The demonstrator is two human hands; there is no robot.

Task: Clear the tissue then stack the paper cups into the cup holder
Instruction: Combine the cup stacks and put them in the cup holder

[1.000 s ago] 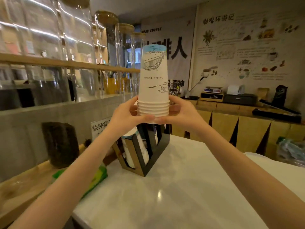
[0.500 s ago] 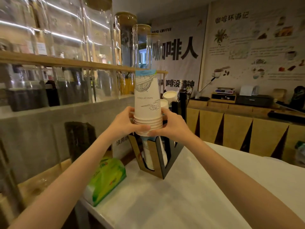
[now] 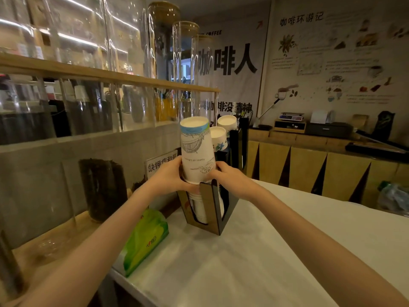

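Note:
An upside-down stack of white paper cups (image 3: 197, 151) with a blue band and line drawings stands partly inside the front slot of the black and wood cup holder (image 3: 215, 209). My left hand (image 3: 169, 177) grips the stack's left side near the rims, and my right hand (image 3: 228, 177) grips its right side. The lower cups show through the holder's open front. Two more cup stacks (image 3: 222, 131) rise from the holder's rear slots.
A green tissue pack (image 3: 145, 238) lies at the white counter's left edge (image 3: 254, 262). Behind it run a wooden ledge, a dark jar (image 3: 103, 187), a small sign (image 3: 161, 165) and a glass partition with tall jars. Brown paper bags line the far counter.
Both hands have lowered the cup stack from above the holder down into its front slot. The view has shifted, bringing the tissue pack fully into sight.

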